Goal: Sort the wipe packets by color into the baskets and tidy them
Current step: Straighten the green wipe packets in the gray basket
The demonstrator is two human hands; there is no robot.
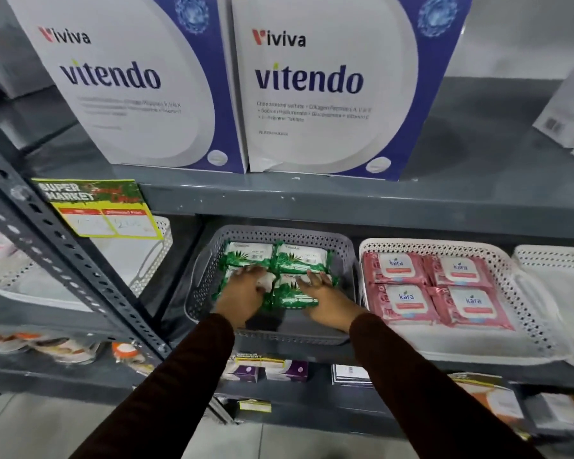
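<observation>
A grey perforated basket point(199, 276) on the middle shelf holds several green wipe packets point(300, 255) laid flat in a block. My left hand point(244, 294) rests on the front left green packet, fingers spread over it. My right hand point(325, 301) lies on the front right green packet point(294, 298), fingers pressing its top. To the right, a white perforated basket point(524, 309) holds several pink wipe packets point(408, 303) in a neat block.
Two large white and blue boxes point(312, 87) stand on the shelf above. A second white basket point(153, 260) sits at the left behind a yellow price tag point(96, 207). Another white basket point(560, 279) sits far right. The lower shelf carries small boxes point(269, 372).
</observation>
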